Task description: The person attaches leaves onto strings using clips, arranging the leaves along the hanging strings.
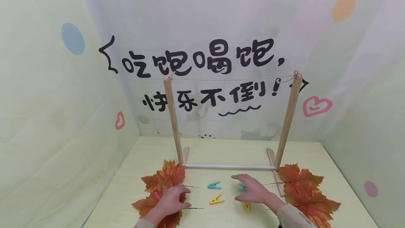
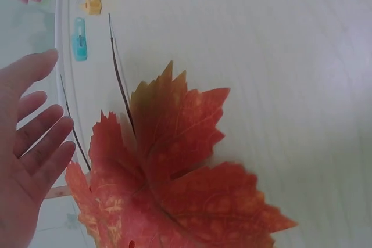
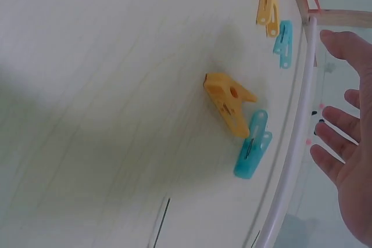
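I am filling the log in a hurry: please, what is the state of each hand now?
Left hand: open, holding nothing, near orange-red leaves.
Right hand: open, holding nothing, near a yellow clip and a blue clip.

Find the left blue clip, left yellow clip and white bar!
Left blue clip (image 1: 213, 185): head view, its middle.
Left yellow clip (image 1: 215, 200): head view, its middle.
White bar (image 1: 229, 166): head view, midway along.

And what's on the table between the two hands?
In the head view, a teal clip, a yellow clip and the ends of two thin stems lie between the left hand and the right hand.
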The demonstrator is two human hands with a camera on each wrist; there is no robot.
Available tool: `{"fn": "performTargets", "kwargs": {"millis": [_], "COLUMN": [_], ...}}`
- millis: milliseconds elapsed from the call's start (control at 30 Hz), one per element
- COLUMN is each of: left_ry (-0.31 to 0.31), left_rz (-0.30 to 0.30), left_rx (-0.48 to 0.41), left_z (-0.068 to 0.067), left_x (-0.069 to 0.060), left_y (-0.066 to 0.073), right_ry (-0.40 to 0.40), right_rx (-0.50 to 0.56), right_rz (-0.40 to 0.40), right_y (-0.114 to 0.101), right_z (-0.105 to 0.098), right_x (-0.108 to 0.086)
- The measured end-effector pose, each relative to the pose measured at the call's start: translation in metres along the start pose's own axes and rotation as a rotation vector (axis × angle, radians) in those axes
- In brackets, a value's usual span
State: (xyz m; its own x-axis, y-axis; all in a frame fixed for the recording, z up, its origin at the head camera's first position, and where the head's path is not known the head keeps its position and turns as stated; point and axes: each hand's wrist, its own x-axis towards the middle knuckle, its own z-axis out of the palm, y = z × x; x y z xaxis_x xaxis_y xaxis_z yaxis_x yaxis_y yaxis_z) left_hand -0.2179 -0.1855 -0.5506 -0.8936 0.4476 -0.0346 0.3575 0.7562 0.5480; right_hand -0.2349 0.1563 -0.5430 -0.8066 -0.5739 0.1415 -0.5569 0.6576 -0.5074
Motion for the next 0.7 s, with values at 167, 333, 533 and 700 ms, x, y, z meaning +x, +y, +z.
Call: {"fn": "performTargets", "kwargs": {"millis": [167,333,533,700], "left_ry": [-0.031,-0.037,-0.062,-0.087], "left_rz": [-0.030,-0.001,0.032,0.019], "left_rx": [-0.038,-0.022,-0.043,-0.095], "left_z": [0.006,0.013,0.018,0.021], "left_x": [0.001,0.004,0.008,0.007], "left_y": [0.003,0.004,0.004,0.002], "right_ry": [-0.008,-0.012,-0.031,-0.028], "right_rx": [0.077,0.101,0.098,0.064], "right_rz": [0.013,-0.003,-0.030,-0.042], "right_y": [-0.003,-0.002,-0.008,-0.015], "right_z": [0.015,0.029,0.039,0.045], "right_x": [0.008,0.016,0.023,0.025]}}
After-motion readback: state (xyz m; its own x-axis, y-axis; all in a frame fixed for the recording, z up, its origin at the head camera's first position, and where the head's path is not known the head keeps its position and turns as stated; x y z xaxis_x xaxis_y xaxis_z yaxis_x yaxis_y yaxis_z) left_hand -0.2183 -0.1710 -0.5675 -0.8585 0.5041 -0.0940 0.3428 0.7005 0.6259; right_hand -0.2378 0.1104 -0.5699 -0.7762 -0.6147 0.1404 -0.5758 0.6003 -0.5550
